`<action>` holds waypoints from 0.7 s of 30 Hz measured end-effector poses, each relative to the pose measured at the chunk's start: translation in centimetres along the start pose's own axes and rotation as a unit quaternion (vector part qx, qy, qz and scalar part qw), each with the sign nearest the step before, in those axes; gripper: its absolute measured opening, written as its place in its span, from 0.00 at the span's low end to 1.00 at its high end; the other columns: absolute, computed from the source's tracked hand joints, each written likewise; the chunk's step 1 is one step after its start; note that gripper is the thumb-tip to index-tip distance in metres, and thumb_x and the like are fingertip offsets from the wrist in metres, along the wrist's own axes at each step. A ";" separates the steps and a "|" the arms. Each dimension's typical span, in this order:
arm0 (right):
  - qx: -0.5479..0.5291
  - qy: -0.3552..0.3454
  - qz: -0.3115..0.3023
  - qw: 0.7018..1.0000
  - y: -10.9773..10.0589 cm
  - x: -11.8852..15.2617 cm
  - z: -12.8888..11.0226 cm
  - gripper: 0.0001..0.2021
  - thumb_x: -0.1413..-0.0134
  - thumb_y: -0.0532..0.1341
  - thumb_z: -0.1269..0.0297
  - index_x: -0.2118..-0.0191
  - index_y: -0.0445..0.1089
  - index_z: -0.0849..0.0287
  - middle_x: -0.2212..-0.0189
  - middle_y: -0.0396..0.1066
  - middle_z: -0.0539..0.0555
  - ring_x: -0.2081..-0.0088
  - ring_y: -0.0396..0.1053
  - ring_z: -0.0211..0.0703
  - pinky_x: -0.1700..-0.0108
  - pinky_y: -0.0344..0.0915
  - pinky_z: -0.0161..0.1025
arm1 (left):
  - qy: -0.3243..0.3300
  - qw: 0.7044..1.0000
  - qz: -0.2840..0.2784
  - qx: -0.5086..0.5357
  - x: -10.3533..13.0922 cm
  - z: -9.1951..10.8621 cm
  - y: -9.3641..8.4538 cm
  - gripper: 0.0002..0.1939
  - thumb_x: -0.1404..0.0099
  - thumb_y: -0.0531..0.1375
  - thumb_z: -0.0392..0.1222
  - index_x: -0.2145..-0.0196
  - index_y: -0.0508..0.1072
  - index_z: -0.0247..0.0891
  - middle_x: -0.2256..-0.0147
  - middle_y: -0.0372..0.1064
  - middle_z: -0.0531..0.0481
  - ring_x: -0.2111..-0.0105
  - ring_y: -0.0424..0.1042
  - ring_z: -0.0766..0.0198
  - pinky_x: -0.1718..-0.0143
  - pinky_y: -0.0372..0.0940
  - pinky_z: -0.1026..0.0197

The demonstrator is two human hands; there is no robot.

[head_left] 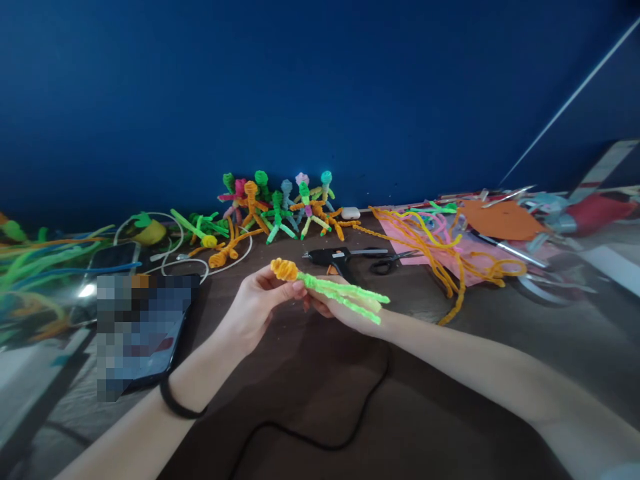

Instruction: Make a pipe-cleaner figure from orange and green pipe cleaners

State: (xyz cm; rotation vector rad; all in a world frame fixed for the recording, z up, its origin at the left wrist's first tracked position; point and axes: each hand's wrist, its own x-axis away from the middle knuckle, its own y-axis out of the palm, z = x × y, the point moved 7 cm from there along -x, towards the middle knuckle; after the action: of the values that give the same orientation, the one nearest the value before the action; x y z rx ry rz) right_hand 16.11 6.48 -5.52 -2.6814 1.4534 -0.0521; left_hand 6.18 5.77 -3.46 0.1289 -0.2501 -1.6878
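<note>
Between my hands is a pipe-cleaner figure [285, 270] with a coiled orange head and long light green strands that point right. My left hand [257, 303] pinches it just below the head, thumb on top. My right hand [327, 303] is closed around the green part from behind, its fingers partly hidden by the strands. The strands' loose ends lie over my right wrist. Beyond my hands, a black glue gun [330, 257] rests on the dark table [310, 387], with black-handled scissors [385, 263] beside it.
Several finished pipe-cleaner figures [277, 207] stand by the blue wall. A tablet [165, 327], a phone [117, 257] and green pipe cleaners [45, 267] lie left. Orange strands [440, 267] and pink paper [400, 233] lie right. A black cable [320, 445] crosses the front.
</note>
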 end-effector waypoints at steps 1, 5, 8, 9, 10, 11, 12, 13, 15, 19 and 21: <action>0.032 0.007 0.007 0.999 0.1 0.1 0.0 0.17 0.44 0.49 0.53 0.76 0.61 0.60 0.84 0.53 0.46 0.83 0.46 0.31 0.81 0.44 0.34 | -0.008 1.000 0.002 0.006 -0.1 -0.2 -0.2 0.08 0.56 0.67 0.35 0.76 0.72 0.35 0.80 0.69 0.55 0.78 0.68 0.68 0.74 0.65 0.65; 0.143 -0.027 -0.002 0.989 0.9 0.6 -0.8 0.16 0.41 0.46 0.56 0.74 0.61 0.59 0.83 0.53 0.46 0.80 0.52 0.32 0.76 0.49 0.34 | -0.031 0.999 0.028 0.002 -0.4 -0.6 -1.1 0.09 0.56 0.67 0.37 0.75 0.71 0.36 0.78 0.68 0.55 0.79 0.66 0.71 0.77 0.62 0.67; 0.136 -0.054 -0.033 0.989 1.7 1.1 -1.2 0.13 0.41 0.47 0.56 0.70 0.60 0.58 0.80 0.54 0.46 0.77 0.54 0.32 0.73 0.52 0.33 | -0.018 0.998 0.056 -0.025 -0.5 -0.4 -1.5 0.10 0.57 0.67 0.36 0.74 0.71 0.36 0.78 0.67 0.57 0.80 0.64 0.73 0.81 0.59 0.70; 0.135 -0.055 -0.044 0.988 2.0 1.2 -1.2 0.13 0.41 0.48 0.56 0.70 0.60 0.59 0.79 0.55 0.46 0.76 0.55 0.32 0.73 0.53 0.33 | -0.007 0.997 0.065 -0.035 -0.5 -0.3 -1.5 0.11 0.57 0.67 0.36 0.74 0.71 0.36 0.78 0.66 0.57 0.80 0.63 0.73 0.81 0.59 0.71; 0.135 -0.055 -0.052 0.988 2.1 1.3 -1.2 0.13 0.42 0.48 0.57 0.71 0.59 0.59 0.79 0.55 0.47 0.75 0.55 0.32 0.72 0.53 0.33 | 0.005 0.996 0.074 -0.046 -0.5 -0.1 -1.6 0.11 0.58 0.67 0.36 0.74 0.71 0.36 0.78 0.65 0.57 0.80 0.63 0.73 0.81 0.58 0.71; 0.138 -0.056 -0.058 0.987 2.2 1.4 -1.2 0.13 0.42 0.48 0.57 0.72 0.59 0.59 0.78 0.55 0.47 0.75 0.55 0.32 0.72 0.53 0.33 | 0.015 0.995 0.082 -0.058 -0.4 0.1 -1.6 0.11 0.58 0.67 0.36 0.74 0.70 0.36 0.79 0.65 0.57 0.80 0.63 0.73 0.81 0.58 0.71; 0.140 -0.056 -0.063 0.987 2.3 1.4 -1.3 0.13 0.41 0.48 0.58 0.72 0.58 0.59 0.78 0.55 0.47 0.75 0.55 0.32 0.72 0.53 0.33 | 0.026 0.993 0.090 -0.074 -0.4 0.2 -1.6 0.11 0.58 0.67 0.36 0.74 0.70 0.36 0.79 0.65 0.57 0.80 0.63 0.72 0.81 0.58 0.70; 0.140 -0.055 -0.066 0.986 2.3 1.4 -1.4 0.13 0.41 0.48 0.59 0.73 0.58 0.60 0.79 0.54 0.47 0.75 0.55 0.32 0.73 0.52 0.33 | 0.035 0.990 0.095 -0.093 -0.4 0.4 -1.7 0.11 0.58 0.67 0.36 0.74 0.71 0.36 0.79 0.65 0.57 0.80 0.63 0.72 0.80 0.59 0.69; 0.142 -0.051 -0.065 0.986 2.0 1.4 -1.6 0.13 0.41 0.47 0.59 0.73 0.58 0.60 0.80 0.53 0.46 0.77 0.53 0.32 0.74 0.51 0.33 | 0.054 0.985 0.096 -0.134 -0.4 0.8 -1.8 0.11 0.57 0.67 0.37 0.74 0.71 0.36 0.78 0.67 0.56 0.80 0.64 0.70 0.79 0.59 0.68; 0.171 -0.064 -0.046 0.982 1.0 1.3 -2.5 0.14 0.41 0.48 0.61 0.71 0.64 0.62 0.81 0.53 0.46 0.78 0.51 0.31 0.74 0.49 0.32 | 0.080 0.975 0.089 -0.188 -0.5 1.4 -2.0 0.10 0.56 0.66 0.39 0.73 0.73 0.36 0.74 0.71 0.53 0.73 0.69 0.65 0.71 0.62 0.65; 0.194 -0.087 -0.033 0.977 0.4 1.2 -3.1 0.13 0.41 0.48 0.62 0.70 0.66 0.63 0.80 0.56 0.47 0.77 0.53 0.31 0.73 0.50 0.32 | 0.081 0.971 0.077 -0.210 -0.6 1.5 -2.1 0.10 0.56 0.66 0.39 0.73 0.73 0.36 0.73 0.72 0.51 0.71 0.69 0.64 0.69 0.62 0.65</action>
State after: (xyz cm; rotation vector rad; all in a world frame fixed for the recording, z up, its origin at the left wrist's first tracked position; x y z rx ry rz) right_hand 16.21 5.02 -2.52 -2.3507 1.1624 -0.0941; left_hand 3.92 6.77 -2.52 -0.0679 0.2161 -1.5318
